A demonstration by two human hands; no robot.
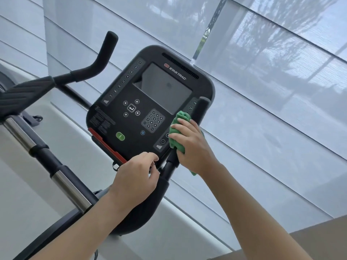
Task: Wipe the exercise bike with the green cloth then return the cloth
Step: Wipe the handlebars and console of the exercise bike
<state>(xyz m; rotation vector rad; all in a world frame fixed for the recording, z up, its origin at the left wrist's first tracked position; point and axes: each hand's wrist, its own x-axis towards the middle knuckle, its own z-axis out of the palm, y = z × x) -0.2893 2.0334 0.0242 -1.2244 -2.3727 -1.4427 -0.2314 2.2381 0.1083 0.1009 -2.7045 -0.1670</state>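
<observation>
The exercise bike's black console [150, 102] fills the middle of the view, with a grey screen, a keypad and a green button. My right hand [193, 145] is closed on the bunched green cloth [177, 128], pressed against the right handlebar post [201, 107] beside the console's lower right edge. My left hand [135, 177] rests at the console's bottom edge, fingers curled loosely near the handlebar base [169, 166], holding nothing that I can see.
The left handlebar [97, 61] rises at upper left above a ribbed black elbow pad [24, 92]. A chrome and black bar [56, 171] runs along the lower left. White window blinds [262, 72] stand close behind the bike.
</observation>
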